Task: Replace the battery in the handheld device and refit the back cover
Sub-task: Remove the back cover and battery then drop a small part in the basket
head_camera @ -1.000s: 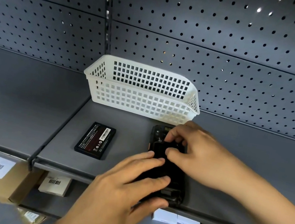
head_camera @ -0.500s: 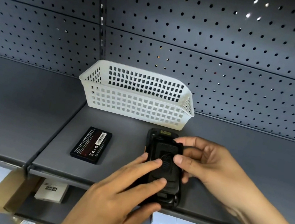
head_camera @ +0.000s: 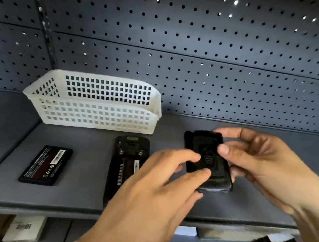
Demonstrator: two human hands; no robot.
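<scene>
- You stood at a shop or stockroom shelving bay: behind your right hand (head_camera: 268, 170) rose a grey perforated metal back panel (head_camera: 209, 44), the sort that takes hooks.
- Up and left of your left hand (head_camera: 154, 196), a slotted upright (head_camera: 40, 10) divided two bays.
- Under both hands ran a grey metal shelf (head_camera: 78, 196).
- Beyond your left hand sat a white plastic basket (head_camera: 93, 107), a stock bin.
- Below your left hand, the lower shelf held cardboard boxes with barcode labels (head_camera: 23, 227).
</scene>
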